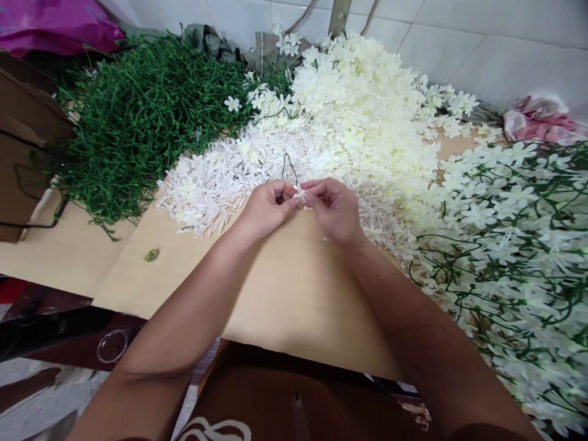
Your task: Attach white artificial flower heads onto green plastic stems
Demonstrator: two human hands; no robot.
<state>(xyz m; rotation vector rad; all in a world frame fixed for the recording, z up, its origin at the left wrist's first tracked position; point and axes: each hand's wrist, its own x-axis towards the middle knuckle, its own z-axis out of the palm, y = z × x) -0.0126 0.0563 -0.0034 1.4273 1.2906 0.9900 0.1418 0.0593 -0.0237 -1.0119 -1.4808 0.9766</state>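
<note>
Above the board, my two hands meet at a small white artificial flower point(299, 192) with a thin dark green stem point(288, 160) looping up behind it. My left hand point(271, 205) pinches at the flower's left side, thumb and forefinger together. From the right, my right hand point(335, 208) pinches the same flower with its fingertips. The fingers partly cover the flower, so its centre is hidden. Just beyond the hands lies a heap of thin white flower pieces point(215, 184). Behind it rises a large mound of cream-white petals point(367, 110).
A pile of green plastic stems point(156, 110) fills the back left, beside a cardboard box point(32, 135). On the right lie many stemmed white flowers point(514, 245). A small greenish scrap point(151, 255) rests on the wooden board point(294, 294). A tiled wall point(459, 43) stands behind.
</note>
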